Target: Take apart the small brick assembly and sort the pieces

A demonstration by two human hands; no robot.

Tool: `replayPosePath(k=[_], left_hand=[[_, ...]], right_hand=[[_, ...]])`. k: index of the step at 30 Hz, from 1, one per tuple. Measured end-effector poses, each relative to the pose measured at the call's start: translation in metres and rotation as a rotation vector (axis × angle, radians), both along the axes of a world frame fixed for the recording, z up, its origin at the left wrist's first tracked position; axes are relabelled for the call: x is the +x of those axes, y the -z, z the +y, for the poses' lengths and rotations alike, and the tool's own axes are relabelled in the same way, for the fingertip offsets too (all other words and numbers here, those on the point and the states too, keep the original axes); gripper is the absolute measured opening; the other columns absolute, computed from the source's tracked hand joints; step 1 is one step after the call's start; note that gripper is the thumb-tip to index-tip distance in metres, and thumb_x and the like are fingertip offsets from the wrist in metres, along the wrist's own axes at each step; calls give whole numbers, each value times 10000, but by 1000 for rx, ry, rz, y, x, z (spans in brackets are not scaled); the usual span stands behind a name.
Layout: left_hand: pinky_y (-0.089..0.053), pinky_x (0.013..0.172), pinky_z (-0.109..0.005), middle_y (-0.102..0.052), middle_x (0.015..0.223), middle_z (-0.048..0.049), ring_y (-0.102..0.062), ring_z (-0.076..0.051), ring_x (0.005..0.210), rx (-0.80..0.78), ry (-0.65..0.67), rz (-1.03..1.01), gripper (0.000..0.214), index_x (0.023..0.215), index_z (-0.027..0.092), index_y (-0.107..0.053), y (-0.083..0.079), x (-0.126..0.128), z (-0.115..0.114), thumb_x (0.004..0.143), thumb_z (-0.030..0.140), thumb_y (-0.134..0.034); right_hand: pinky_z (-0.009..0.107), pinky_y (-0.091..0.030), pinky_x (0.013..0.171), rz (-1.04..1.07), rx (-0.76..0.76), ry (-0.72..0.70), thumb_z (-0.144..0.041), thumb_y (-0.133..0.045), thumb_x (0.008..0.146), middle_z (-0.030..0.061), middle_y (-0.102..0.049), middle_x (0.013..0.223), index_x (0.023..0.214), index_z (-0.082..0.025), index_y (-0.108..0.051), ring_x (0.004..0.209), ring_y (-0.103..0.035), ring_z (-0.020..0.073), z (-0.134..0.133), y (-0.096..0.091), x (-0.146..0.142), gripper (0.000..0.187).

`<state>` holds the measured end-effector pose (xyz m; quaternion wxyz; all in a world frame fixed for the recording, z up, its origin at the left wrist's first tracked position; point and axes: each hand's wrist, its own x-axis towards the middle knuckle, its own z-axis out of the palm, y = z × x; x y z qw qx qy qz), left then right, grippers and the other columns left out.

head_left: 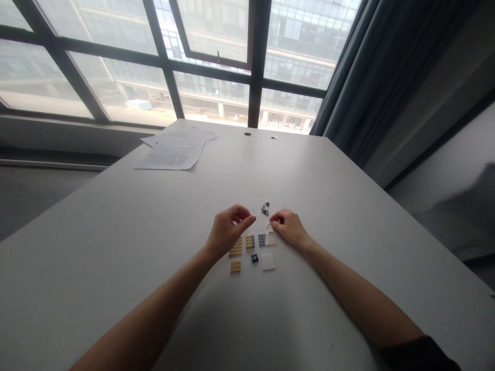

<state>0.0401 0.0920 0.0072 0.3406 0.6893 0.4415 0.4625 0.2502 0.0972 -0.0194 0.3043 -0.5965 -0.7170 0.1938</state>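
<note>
My left hand (231,226) is above the tan building plates (235,249), thumb and index finger pinched together. Whatever may be between its fingertips is too small to make out. A small white building piece (269,225) sits at the fingertips of my right hand (289,226), which is closed on it. Below the hands lie a tan-and-blue-grey plate (250,241), a blue-grey plate (262,239) and a white studded plate (271,240). Nearer to me are a small tan plate (235,267), a black brick (254,258) and a smooth white square tile (268,262).
Several tiny dark pieces (265,209) lie just beyond my hands on the white table (116,268). Printed paper sheets (170,152) rest at the far left. Two round cable holes are near the far edge, with a window behind and a dark curtain (359,77) at right.
</note>
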Motion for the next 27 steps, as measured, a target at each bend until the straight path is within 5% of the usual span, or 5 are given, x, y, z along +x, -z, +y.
replayPosePath(k=[27], left_hand=[[-470, 596, -239, -640, 668, -8, -564, -122, 610, 23, -5, -9, 228, 711, 160, -619, 0, -1, 0, 753, 377, -672]], right_hand=[[289, -410, 780, -51, 28, -2, -184, -622, 761, 37, -606, 804, 738, -178, -690, 791, -526, 159, -1, 4, 0, 71]])
